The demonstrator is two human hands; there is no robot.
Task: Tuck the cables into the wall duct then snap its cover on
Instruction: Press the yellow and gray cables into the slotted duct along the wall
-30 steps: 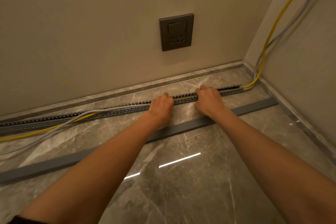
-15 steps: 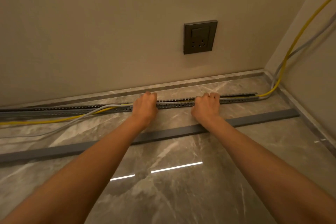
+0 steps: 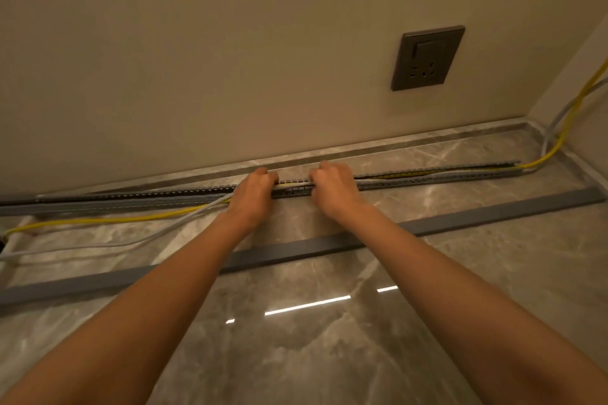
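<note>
Duct [image 3: 427,179]: grey slotted channel lying on the marble floor [image 3: 329,355], long axis running left to right, parallel to the back wall [image 3: 230,59] and near its base; right end stops short of the corner.
Yellow cable [image 3: 108,220]: seated in the channel on the right stretch, out on the floor left of the hands; at the right end it leaves the duct and climbs the side wall.
Grey cable [image 3: 184,223]: runs beside the yellow one, also loose on the floor to the left.
Left hand [image 3: 251,199]: fingers curled over the duct's top edge, closed on the cables where they leave the channel.
Right hand [image 3: 334,189]: curled on the duct just beside the left, a short gap between them; what it grips is hidden.
Cover [image 3: 296,251]: flat grey strip on the floor, parallel to the duct, nearer the person, passing under both forearms, apart from the duct.
Socket [image 3: 427,57]: dark plate on the back wall, above and right of the hands.
Open room: bare floor in front of the cover.
</note>
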